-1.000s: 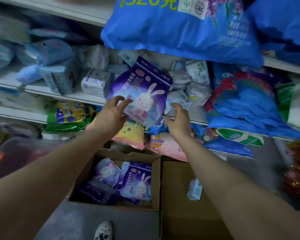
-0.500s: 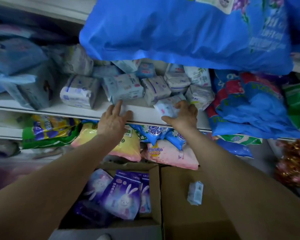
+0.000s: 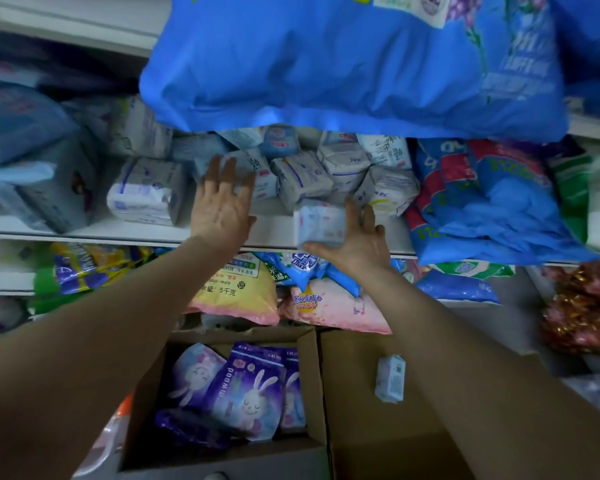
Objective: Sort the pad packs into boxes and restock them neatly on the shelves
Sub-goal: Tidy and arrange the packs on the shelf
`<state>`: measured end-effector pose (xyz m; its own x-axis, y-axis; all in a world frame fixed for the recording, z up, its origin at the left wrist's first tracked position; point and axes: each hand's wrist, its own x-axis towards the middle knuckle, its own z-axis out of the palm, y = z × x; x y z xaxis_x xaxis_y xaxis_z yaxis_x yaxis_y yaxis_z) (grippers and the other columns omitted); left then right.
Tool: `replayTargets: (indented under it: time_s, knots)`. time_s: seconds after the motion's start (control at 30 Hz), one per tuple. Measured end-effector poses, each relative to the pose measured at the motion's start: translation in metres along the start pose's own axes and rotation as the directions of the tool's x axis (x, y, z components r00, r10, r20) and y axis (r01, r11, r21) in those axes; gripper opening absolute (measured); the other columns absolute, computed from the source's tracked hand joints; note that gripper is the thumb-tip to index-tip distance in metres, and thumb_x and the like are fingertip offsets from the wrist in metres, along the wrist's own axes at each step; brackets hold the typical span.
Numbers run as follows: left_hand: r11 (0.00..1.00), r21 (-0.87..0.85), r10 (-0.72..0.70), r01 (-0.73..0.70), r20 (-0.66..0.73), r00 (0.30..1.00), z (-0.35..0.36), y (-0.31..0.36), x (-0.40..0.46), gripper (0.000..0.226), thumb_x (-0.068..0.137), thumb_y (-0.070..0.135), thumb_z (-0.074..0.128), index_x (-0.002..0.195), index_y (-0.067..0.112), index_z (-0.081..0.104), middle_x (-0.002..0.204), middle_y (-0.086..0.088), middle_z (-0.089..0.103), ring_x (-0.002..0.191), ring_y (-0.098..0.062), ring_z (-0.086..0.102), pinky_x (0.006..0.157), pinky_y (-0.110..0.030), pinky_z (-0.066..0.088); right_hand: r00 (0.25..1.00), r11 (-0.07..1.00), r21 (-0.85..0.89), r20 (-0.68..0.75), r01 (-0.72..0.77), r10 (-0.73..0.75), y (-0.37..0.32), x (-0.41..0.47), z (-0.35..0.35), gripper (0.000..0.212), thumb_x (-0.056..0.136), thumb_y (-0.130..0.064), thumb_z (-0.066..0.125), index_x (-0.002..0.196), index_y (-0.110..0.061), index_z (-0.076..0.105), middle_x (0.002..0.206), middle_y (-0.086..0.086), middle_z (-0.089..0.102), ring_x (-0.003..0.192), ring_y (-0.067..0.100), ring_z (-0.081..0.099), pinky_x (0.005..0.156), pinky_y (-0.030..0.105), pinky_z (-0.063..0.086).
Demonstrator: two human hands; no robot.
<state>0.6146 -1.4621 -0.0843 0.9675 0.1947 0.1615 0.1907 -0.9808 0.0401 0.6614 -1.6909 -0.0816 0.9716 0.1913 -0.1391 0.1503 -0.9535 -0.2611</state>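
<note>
Down at the person's feet two cardboard boxes sit side by side: the left box (image 3: pixel 312 386) holds several purple packs printed with a rabbit (image 3: pixel 248 393), standing and leaning against each other, and the right box (image 3: pixel 354 427) has just one small pale pack (image 3: pixel 390 378) in it. Above the boxes, on a low shelf, lie a yellow bag (image 3: pixel 238 289) and a pink bag (image 3: pixel 333 306), touching. Higher up, the right hand (image 3: pixel 355 242) grips a small light-blue pad pack (image 3: pixel 319 221) at the front edge of the white shelf (image 3: pixel 118 232), thumb under it and fingers curled round its right side. The left hand (image 3: pixel 222 206) is spread flat, fingers straight and holding nothing, its fingertips reaching a white pad pack (image 3: pixel 257 174) in the row of packs behind. Over all of it hangs a big blue bag (image 3: pixel 343 64) from the shelf above.
</note>
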Motion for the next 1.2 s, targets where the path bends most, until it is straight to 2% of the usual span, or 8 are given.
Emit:
replayTargets:
  time_s: [0.1, 0.23, 0.4, 0.57, 0.73, 0.83, 1.03, 1.2]
  knots:
    - [0.997, -0.038, -0.057, 0.062, 0.107, 0.993, 0.003, -0.009, 0.020, 0.086, 0.090, 0.049, 0.058, 0.153, 0.024, 0.006, 0.159, -0.018, -0.001, 0.146, -0.039, 0.003, 0.117, -0.053, 0.021, 0.999, 0.999, -0.010, -0.013, 0.045, -0.045, 0.003, 0.000, 0.001, 0.111, 0.065, -0.071, 0.075, 0.150, -0.023, 0.022, 0.161, 0.006, 0.011, 0.129, 0.038, 0.039, 0.098, 0.041, 0.042]
    - [0.996, 0.064, -0.079, 0.069, 0.165, 0.983, 0.002, -0.016, 0.030, 0.091, 0.089, 0.061, 0.052, 0.153, 0.021, 0.002, 0.156, -0.022, 0.008, 0.139, -0.044, 0.016, 0.110, -0.049, 0.030, 0.996, 0.999, -0.028, -0.079, 0.040, -0.042, -0.004, 0.000, 0.002, 0.096, 0.063, -0.067, 0.078, 0.132, -0.012, 0.040, 0.138, 0.010, 0.042, 0.118, 0.034, 0.045, 0.093, 0.040, 0.040]
    - [0.993, 0.032, -0.119, 0.117, 0.081, 0.990, -0.013, -0.009, 0.021, 0.084, 0.077, 0.062, 0.063, 0.140, 0.021, 0.026, 0.133, -0.021, 0.039, 0.122, -0.040, 0.037, 0.099, -0.045, 0.036, 0.998, 0.999, 0.042, -0.069, 0.017, -0.015, -0.008, -0.009, 0.003, 0.088, 0.065, -0.056, 0.081, 0.130, -0.011, 0.043, 0.127, 0.011, 0.047, 0.116, 0.034, 0.046, 0.093, 0.038, 0.040]
    - [0.955, -0.235, -0.153, 0.182, 0.136, 0.979, -0.008, 0.019, -0.020, 0.095, 0.077, 0.053, 0.069, 0.150, 0.028, 0.013, 0.131, -0.024, 0.034, 0.112, -0.042, 0.046, 0.095, -0.047, 0.042, 0.997, 0.975, 0.210, 0.010, -0.072, 0.071, 0.009, -0.033, 0.007, 0.091, 0.068, -0.057, 0.079, 0.135, -0.012, 0.037, 0.134, 0.011, 0.047, 0.123, 0.034, 0.043, 0.098, 0.040, 0.039]
    - [0.940, -0.340, 0.001, -0.003, -0.004, 1.000, 0.010, 0.078, -0.091, 0.087, 0.074, 0.055, 0.055, 0.150, 0.021, 0.030, 0.123, -0.028, 0.048, 0.100, -0.046, 0.052, 0.086, -0.050, 0.045, 0.960, 0.803, 0.527, 0.133, -0.280, 0.248, 0.064, -0.074, 0.021, 0.099, 0.069, -0.059, 0.078, 0.146, -0.018, 0.032, 0.144, 0.005, 0.047, 0.130, 0.025, 0.048, 0.104, 0.036, 0.042]
    - [0.921, -0.389, 0.013, -0.018, -0.015, 1.000, 0.027, 0.128, -0.133, 0.082, 0.078, 0.057, 0.049, 0.147, 0.016, 0.036, 0.112, -0.029, 0.051, 0.093, -0.044, 0.053, 0.080, -0.050, 0.047, 0.913, 0.674, 0.616, 0.261, -0.407, 0.313, 0.114, -0.102, 0.036, 0.113, 0.049, -0.069, 0.082, 0.140, -0.018, 0.041, 0.136, 0.002, 0.056, 0.116, 0.021, 0.060, 0.096, 0.041, 0.053]
    - [0.911, -0.386, -0.029, 0.144, 0.290, 0.957, 0.069, 0.221, -0.195, 0.081, 0.083, 0.053, 0.062, 0.151, 0.026, 0.027, 0.126, -0.023, 0.042, 0.107, -0.045, 0.049, 0.086, -0.050, 0.047, 0.787, 0.556, 0.557, 0.458, -0.616, 0.413, 0.239, -0.142, 0.102, 0.095, 0.028, -0.071, 0.086, 0.105, -0.027, 0.052, 0.110, 0.004, 0.066, 0.087, 0.023, 0.072, 0.068, 0.048, 0.062]
    - [0.886, -0.408, -0.022, 0.222, 0.440, 0.898, 0.099, 0.268, -0.206, 0.090, 0.084, 0.060, 0.059, 0.154, 0.027, 0.013, 0.141, -0.018, 0.034, 0.127, -0.039, 0.037, 0.105, -0.046, 0.035, 0.750, 0.644, 0.403, 0.475, -0.651, 0.460, 0.260, -0.158, 0.072, 0.073, 0.073, -0.050, 0.079, 0.127, -0.017, 0.043, 0.119, 0.004, 0.057, 0.101, 0.023, 0.063, 0.081, 0.033, 0.054]
